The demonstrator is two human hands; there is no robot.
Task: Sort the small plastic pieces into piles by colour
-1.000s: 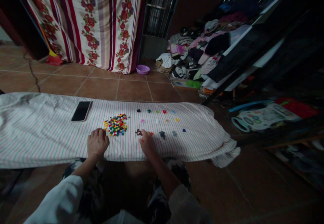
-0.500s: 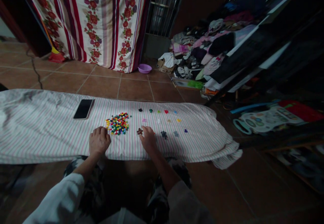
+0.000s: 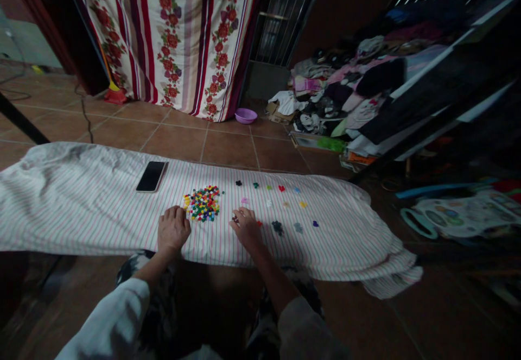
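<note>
My left hand (image 3: 174, 228) rests palm down on the striped cloth (image 3: 101, 229), its fingers loosely bent and slightly apart. Just right of its fingertips lies a heap of small multicoloured beads (image 3: 203, 203). My right hand (image 3: 247, 227) is over a small cluster of brown beads (image 3: 235, 219), partly covering it, with thumb and fingers apart. A few red beads (image 3: 259, 223) peek out beside that hand. Farther right sit dark grey beads (image 3: 277, 227), light grey beads (image 3: 298, 228) and dark blue beads (image 3: 315, 223).
Behind these are small sorted groups, among them black beads (image 3: 238, 183), pink beads (image 3: 245, 200) and yellow beads (image 3: 303, 204). A phone (image 3: 152, 176) lies at the left. On the floor beyond are a purple basin (image 3: 246, 115) and a clothes pile (image 3: 337, 91).
The whole view has shifted, so the cloth and hands appear farther right. My right hand now covers more of the brown beads. My left hand stays beside the heap.
</note>
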